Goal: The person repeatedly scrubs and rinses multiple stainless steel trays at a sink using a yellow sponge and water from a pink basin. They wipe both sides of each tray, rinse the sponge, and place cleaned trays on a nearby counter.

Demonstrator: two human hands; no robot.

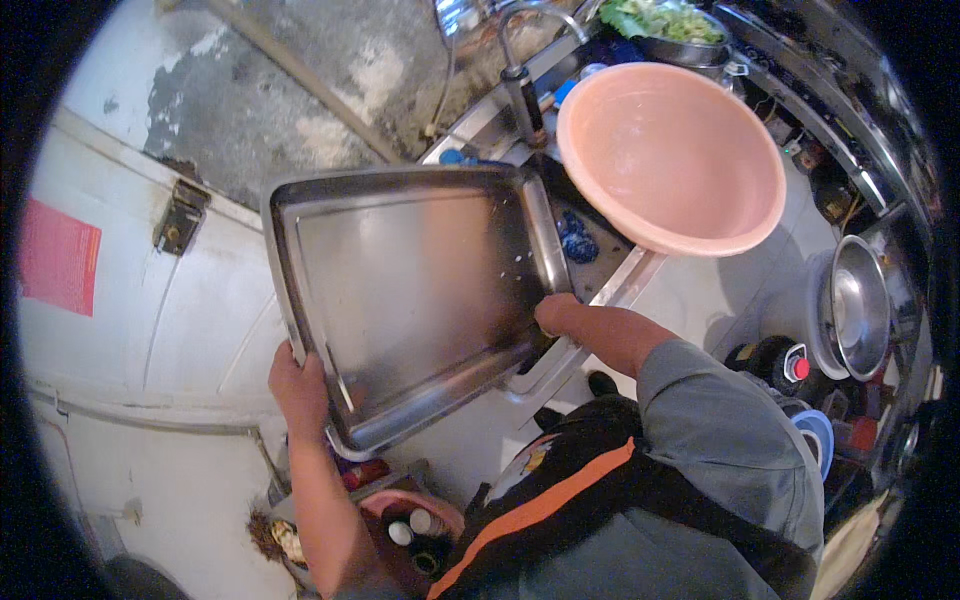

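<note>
A large rectangular stainless steel tray (405, 300) is held up in front of me, tilted, its inside facing the camera. My left hand (300, 386) grips its lower left rim. My right hand (559, 315) grips the rim on the right side, with the fingers partly hidden behind the metal. A few small white specks lie on the tray's inner right part. Just right of the tray, a big pink plastic basin (675, 161) rests over the metal sink's edge. Behind the tray stands a curved faucet (523, 101). A blue scrubber or cloth (577, 238) lies in the sink.
A metal bowl of leafy greens (667, 30) stands at the top. At right are a steel bowl (860, 307), a dark jug with a red cap (780, 364) and a blue basin (817, 442). A pink bucket with bottles (412, 510) is low down. A door (150, 315) is at left.
</note>
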